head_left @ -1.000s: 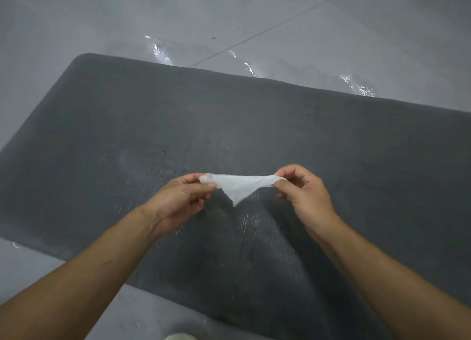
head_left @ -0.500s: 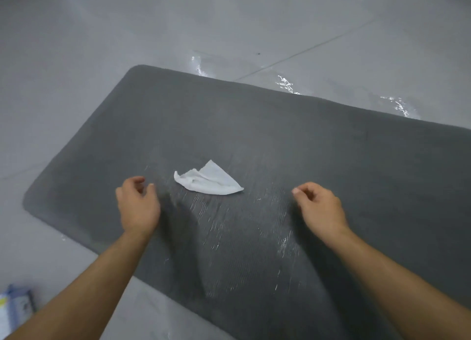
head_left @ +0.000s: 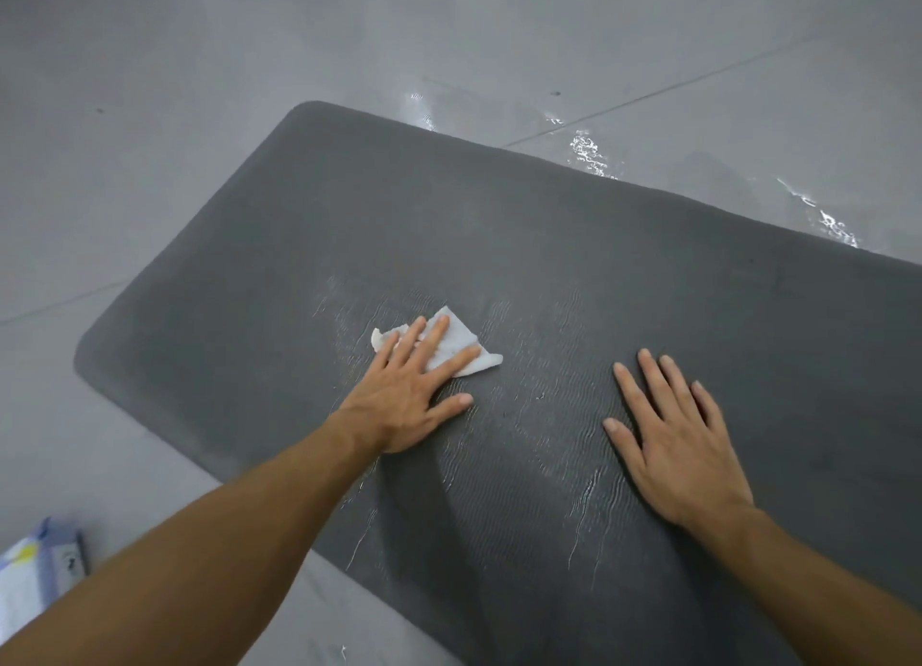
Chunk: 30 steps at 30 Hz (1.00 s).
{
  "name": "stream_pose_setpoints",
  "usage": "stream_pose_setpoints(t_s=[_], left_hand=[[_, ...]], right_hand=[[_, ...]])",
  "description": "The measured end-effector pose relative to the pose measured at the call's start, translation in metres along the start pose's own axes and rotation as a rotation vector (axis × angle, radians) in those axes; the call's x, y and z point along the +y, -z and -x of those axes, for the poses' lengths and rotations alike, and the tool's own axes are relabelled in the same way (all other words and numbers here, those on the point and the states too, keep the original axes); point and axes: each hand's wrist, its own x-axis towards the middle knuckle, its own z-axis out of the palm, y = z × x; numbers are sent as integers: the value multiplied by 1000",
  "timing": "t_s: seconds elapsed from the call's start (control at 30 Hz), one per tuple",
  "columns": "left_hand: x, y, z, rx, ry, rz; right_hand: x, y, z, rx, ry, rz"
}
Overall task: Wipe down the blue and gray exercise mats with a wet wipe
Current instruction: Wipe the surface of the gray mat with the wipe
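Both hands, curled beside the loose wipe half a second ago, now lie flat on the gray mat (head_left: 549,246): the left hand (head_left: 409,391) has come down on the wipe (head_left: 463,340), straight spread fingers pressing it to the mat left of centre, while the right hand (head_left: 678,441) rests palm-down, holding nothing, well to the right. Thin, limp and damp, the wipe will likely bunch or slip unless pinned under flat fingers rather than pinched at a corner; the mat looks soft and ribbed, with wet streaks near both hands. Both forearms reach forward, nearly straight, wrists low.
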Motion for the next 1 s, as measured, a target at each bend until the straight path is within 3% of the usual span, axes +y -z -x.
stream_pose_setpoints(t_s=[0.2, 0.33, 0.4, 0.63, 0.83, 1.0], left_hand=[[5, -6, 21, 65, 88, 117], [38, -14, 59, 29, -173, 180], [59, -28, 83, 38, -298, 95], [56, -39, 97, 53, -345, -60], [7, -27, 63, 114, -109, 115], [-42, -16, 42, 135, 298, 285]], right_hand=[[-3, 1, 1, 23, 3, 16], [-5, 2, 1, 58, -10, 12], [-6, 2, 2, 71, -7, 8], [-5, -1, 1, 70, -12, 21], [-3, -5, 1, 94, -13, 31], [-4, -5, 1, 114, -5, 31]])
